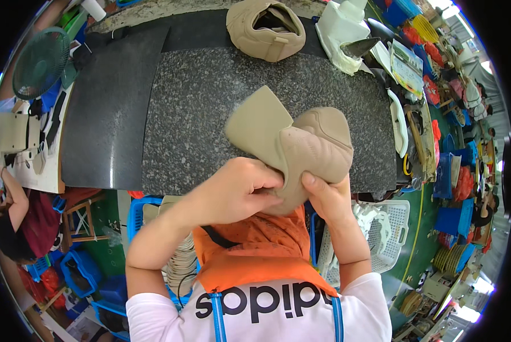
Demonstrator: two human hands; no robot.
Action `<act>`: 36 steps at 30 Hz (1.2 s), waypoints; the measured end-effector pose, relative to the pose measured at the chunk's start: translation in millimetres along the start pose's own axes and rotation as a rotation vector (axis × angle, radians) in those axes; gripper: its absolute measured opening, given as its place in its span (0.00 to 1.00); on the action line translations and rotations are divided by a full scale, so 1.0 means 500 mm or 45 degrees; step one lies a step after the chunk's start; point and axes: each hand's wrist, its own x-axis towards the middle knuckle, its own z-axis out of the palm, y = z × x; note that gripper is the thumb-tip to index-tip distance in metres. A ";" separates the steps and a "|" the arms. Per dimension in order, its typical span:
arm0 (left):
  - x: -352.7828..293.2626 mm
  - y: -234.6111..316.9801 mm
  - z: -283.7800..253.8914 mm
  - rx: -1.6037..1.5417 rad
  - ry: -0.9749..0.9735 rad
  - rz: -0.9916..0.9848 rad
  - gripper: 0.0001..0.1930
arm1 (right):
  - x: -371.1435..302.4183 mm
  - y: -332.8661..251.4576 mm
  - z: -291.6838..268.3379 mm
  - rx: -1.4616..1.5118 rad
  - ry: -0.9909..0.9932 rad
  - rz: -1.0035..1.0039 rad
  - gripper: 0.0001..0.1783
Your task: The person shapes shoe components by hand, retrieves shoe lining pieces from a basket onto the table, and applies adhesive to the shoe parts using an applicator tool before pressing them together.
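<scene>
The beige shoe upper point(306, 151) is gripped at its near end by both hands, left hand point(232, 194) and right hand point(326, 199) closed on it, equally near. Its long axis runs away over the granite slab point(210, 97); a second upper point(265, 28) lies beyond.

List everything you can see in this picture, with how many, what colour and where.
shoe upper: one, beige, held over the near edge of the table
second shoe upper: one, beige, far edge of the table
granite table: one, speckled dark grey, centre
dark sheet: one, black, left part of the table
white machine: one, white, far right of the table
fan: one, green, far left
white basket: one, lower right, beside the table
blue crate: one, lower left, under the table edge
apron: one, orange, on the person
left hand: grip closed on the shoe upper
right hand: grip closed on the shoe upper
</scene>
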 end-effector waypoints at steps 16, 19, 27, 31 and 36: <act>-0.002 -0.006 0.013 -0.189 0.202 0.130 0.07 | -0.007 -0.009 0.014 0.115 0.048 0.076 0.29; -0.013 0.012 0.017 -0.589 0.319 -0.233 0.07 | -0.008 0.001 0.005 -0.270 0.140 0.021 0.33; -0.012 0.001 0.006 -0.331 -0.222 -0.113 0.09 | -0.011 -0.021 0.024 0.477 0.075 0.211 0.26; -0.016 0.010 0.010 -0.378 0.010 -0.299 0.10 | -0.011 -0.013 0.019 -0.172 0.111 0.113 0.32; -0.021 -0.006 0.031 -0.453 -0.143 -0.194 0.14 | -0.009 -0.032 0.019 0.655 0.084 0.364 0.29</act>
